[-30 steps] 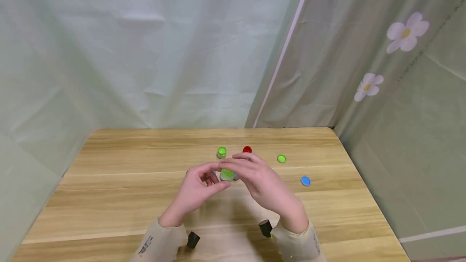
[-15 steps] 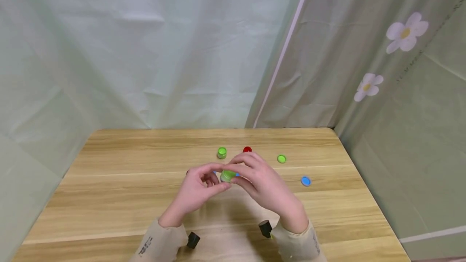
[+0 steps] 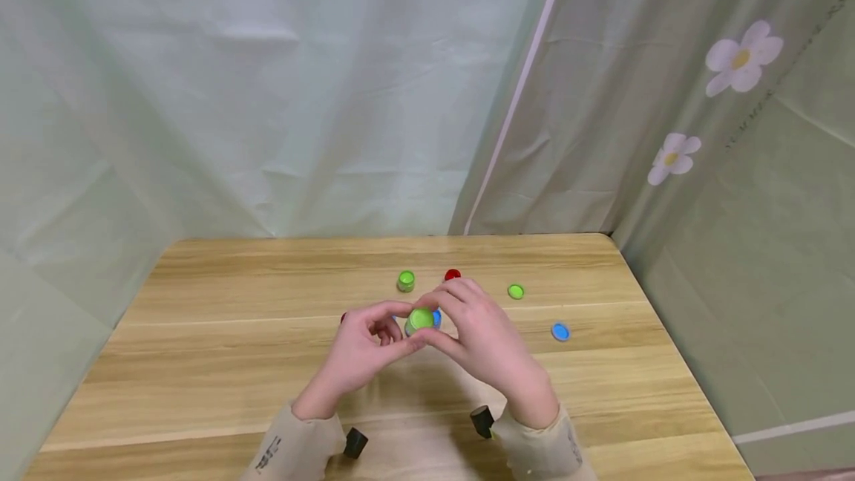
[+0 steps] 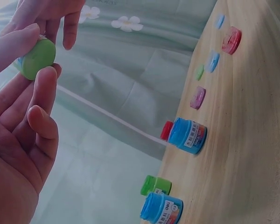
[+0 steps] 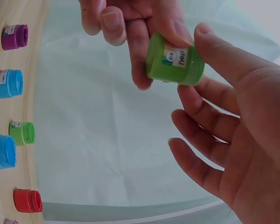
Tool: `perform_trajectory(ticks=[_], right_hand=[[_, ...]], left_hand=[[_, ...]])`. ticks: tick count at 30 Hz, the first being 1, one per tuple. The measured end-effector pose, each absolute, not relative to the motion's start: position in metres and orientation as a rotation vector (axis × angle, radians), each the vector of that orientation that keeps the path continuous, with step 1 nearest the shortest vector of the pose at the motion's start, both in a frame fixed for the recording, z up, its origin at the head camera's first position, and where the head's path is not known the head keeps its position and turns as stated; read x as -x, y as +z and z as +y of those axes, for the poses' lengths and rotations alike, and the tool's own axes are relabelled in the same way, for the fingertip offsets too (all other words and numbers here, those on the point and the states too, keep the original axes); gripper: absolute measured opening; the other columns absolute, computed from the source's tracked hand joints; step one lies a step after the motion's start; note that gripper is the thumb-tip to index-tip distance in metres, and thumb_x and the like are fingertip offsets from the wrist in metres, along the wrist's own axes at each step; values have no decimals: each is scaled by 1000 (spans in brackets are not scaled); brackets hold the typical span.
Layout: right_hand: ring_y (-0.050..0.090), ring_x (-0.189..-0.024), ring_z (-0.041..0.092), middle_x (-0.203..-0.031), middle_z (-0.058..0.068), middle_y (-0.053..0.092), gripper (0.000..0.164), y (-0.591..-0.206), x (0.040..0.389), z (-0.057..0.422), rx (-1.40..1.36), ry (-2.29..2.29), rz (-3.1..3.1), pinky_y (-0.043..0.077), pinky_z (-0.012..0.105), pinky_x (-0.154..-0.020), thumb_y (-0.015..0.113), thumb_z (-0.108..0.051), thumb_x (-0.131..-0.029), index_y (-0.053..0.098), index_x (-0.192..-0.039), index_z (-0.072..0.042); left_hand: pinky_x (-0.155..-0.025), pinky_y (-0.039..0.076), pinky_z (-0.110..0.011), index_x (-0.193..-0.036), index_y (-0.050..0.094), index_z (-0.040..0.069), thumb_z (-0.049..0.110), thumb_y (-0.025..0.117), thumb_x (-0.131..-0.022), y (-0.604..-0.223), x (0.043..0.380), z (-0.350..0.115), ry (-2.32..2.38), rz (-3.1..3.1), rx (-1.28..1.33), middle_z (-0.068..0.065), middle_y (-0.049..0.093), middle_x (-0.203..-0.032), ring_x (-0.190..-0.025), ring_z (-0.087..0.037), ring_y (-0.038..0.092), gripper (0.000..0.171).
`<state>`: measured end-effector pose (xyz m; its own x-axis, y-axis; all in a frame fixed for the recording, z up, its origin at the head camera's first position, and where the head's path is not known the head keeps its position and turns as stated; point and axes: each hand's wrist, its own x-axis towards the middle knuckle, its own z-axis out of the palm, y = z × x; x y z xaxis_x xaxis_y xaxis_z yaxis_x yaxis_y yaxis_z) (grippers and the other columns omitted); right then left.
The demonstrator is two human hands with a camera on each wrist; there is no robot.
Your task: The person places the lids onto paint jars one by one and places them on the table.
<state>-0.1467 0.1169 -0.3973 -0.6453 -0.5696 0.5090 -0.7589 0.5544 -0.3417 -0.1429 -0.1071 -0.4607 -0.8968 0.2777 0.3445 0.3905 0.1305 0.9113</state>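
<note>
The green deli-labelled paint jar (image 5: 170, 65) is in the air between the two hands, above the wooden table (image 3: 234, 370), its long axis nearly upright with a slight tilt and its ribbed cap (image 5: 194, 69) uppermost. The left hand (image 3: 357, 344) grips the jar's body lower down, thumb over the label, while the right hand (image 3: 486, 332), nearer the cap, pinches that end from the other side; how firmly its thumb presses, I cannot tell.
</note>
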Motion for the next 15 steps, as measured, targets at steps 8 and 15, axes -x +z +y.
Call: perform_trajectory(ticks=[8,15], right_hand=[[58,-91,15,-92,-3,66,41,-402,145,109,-952,708,-2408,52,29,-77,90,-48,-85,71,-100,-15],[61,-112,17,-124,-3,70,38,-401,146,113,-1078,746,-2407,54,32,-92,77,-36,-101,72,-133,-16]], left_hand=[[-58,47,-23,-116,79,11,5,91,-85,-461,144,-106,-1873,-2236,726,4,70,-80,-66,-13,60,33],[-58,50,-25,-124,77,7,3,86,-89,-460,143,-109,-1889,-2232,709,-1,70,-80,-67,-13,61,35]])
